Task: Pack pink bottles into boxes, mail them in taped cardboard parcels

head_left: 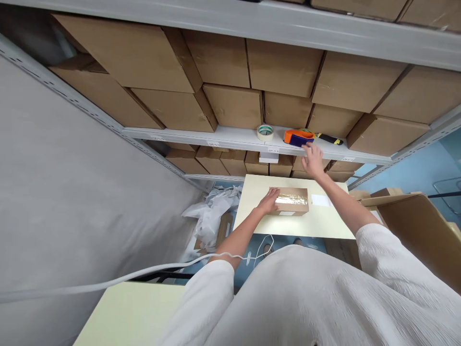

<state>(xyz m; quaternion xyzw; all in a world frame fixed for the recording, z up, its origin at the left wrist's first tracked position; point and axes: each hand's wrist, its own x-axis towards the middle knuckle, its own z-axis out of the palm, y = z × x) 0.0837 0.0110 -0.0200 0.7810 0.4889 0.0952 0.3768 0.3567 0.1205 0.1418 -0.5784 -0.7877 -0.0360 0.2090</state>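
Note:
A small cardboard box (297, 207) lies on the pale yellow tabletop (252, 192), with shiny tape along its top and a white label on its near side. My left hand (269, 201) rests on the box's left end, fingers extended over the top. My right hand (313, 159) is raised at the shelf edge, fingers apart and slightly bent. Its fingertips are at the lower right of an orange and dark blue tape dispenser (298, 138); whether they touch it I cannot tell. A tape roll (265, 132) and a black and yellow utility knife (329, 139) lie on the same shelf.
Cardboard boxes (284, 67) fill the grey metal rack (237, 136). A white paper (320, 200) lies right of the small box. An open carton (414, 235) stands at right. White plastic wrap (209, 216) lies at left, and a white cable (144, 274) crosses near my left arm.

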